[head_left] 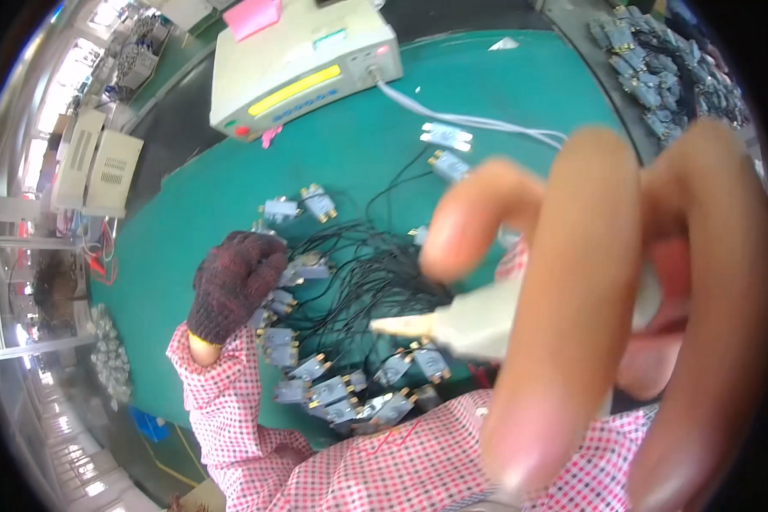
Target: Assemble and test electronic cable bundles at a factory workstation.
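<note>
My left hand [235, 282] wears a dark knitted glove with a yellow cuff edge. Its fingers are curled over the left side of the cable heap, right beside a small grey-blue box [310, 269] with metal connectors; whatever they hold is hidden. Large and blurred close up, my bare right hand [584, 299] has its fingers bent around a white pen-like tube [478, 320] with a pale pointed tip. The tip is over the thin black cables [375, 273], which join several such boxes. More boxes [328, 391] lie along the near side, by my checked clothing.
On the green mat [205, 205] a beige instrument [307, 72] with a yellow display stands at the far side, a grey lead [452, 115] running from it. More boxes are piled [648, 72] at far right. White equipment [107, 171] stands left.
</note>
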### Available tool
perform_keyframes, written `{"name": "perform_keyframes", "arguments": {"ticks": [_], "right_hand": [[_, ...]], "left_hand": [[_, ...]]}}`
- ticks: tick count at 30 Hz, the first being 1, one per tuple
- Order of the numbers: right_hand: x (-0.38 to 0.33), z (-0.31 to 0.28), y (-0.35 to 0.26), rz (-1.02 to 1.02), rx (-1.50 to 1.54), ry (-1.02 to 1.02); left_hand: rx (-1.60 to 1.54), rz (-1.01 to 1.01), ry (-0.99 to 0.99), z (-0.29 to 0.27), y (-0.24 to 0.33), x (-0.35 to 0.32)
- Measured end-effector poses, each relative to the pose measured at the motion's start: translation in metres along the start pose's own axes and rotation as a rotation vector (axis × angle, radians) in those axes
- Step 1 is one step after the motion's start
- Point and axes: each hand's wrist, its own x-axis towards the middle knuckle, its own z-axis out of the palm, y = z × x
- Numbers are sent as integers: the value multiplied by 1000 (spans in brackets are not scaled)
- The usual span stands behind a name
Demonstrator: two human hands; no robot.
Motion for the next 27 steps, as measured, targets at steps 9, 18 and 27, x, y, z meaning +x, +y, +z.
{"name": "perform_keyframes", "arguments": {"ticks": [9,18,27], "right_hand": [[-48,71,-13,-383,546,-134],[-28,69,12,-665,1017,-359],[-76,29,13,-920,1567,-587]], "left_hand": [[254,-201,-3,13,7,-16],[442,-187,62,12,31,9],[759,-35,198,15,40,20]]}}
